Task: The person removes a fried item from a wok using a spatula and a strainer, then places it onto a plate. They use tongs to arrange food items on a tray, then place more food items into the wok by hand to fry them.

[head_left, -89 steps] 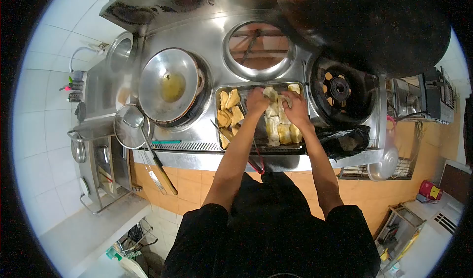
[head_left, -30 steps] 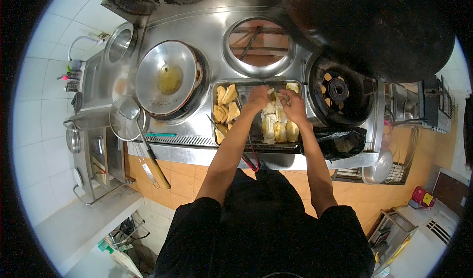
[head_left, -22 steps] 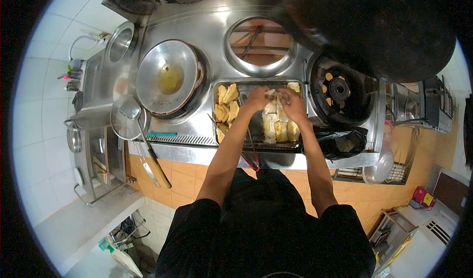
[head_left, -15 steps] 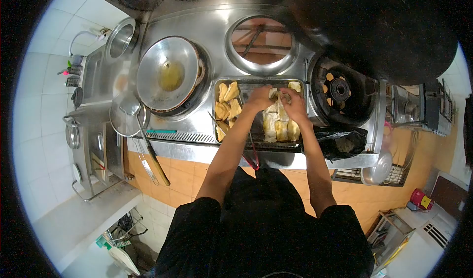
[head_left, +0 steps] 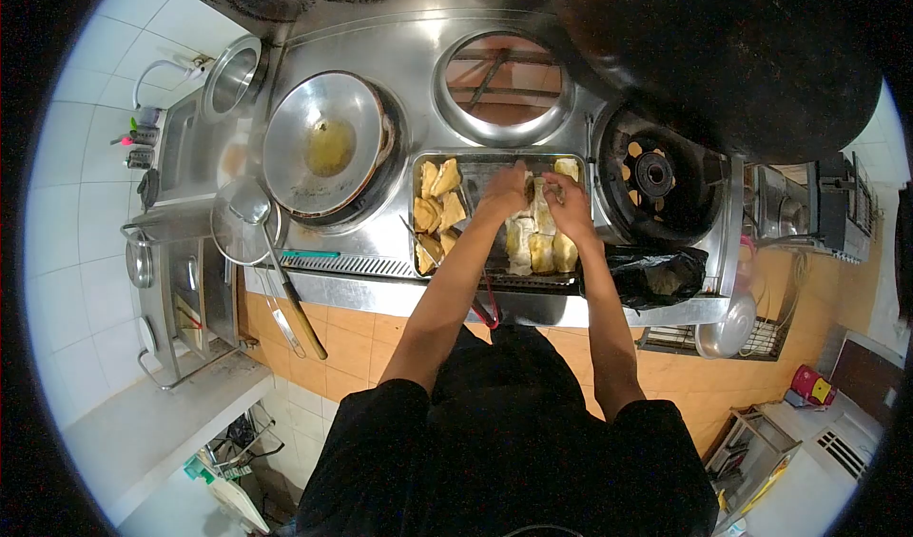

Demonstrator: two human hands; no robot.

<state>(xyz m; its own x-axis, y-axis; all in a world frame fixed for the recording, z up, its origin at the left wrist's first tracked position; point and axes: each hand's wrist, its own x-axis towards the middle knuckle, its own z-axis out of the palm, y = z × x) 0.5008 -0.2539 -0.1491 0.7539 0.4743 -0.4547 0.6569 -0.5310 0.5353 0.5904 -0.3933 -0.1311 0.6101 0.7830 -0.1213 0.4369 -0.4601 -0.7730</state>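
Note:
A rectangular metal tray (head_left: 483, 285) lies in front of me on the steel counter. Pale, yellowish-white food pieces (head_left: 542, 252) are laid side by side in its right half, and golden-brown pieces (head_left: 439, 215) are heaped along its left side. Over the middle of the tray is my left hand (head_left: 504, 196), its fingers blurred beside the upper pale pieces. My right hand (head_left: 571, 210) has its fingers bent round the edge of a pale piece (head_left: 542, 197) between the hands. Red-handled tongs (head_left: 492, 311) rest at the tray's front edge, partly behind my left forearm.
A wide wok (head_left: 300, 161) with yellow oil sits on the left burner. Behind the tray is a round burner opening (head_left: 504, 80); a bare burner (head_left: 654, 171) is at right. A ladle (head_left: 302, 323) and strainer overhang the front edge. A black plastic bag (head_left: 656, 275) lies right.
My left hand has shifted slightly and its fingers are more blurred. My right hand stays at the upper pale pieces; the tray's contents look nearly the same.

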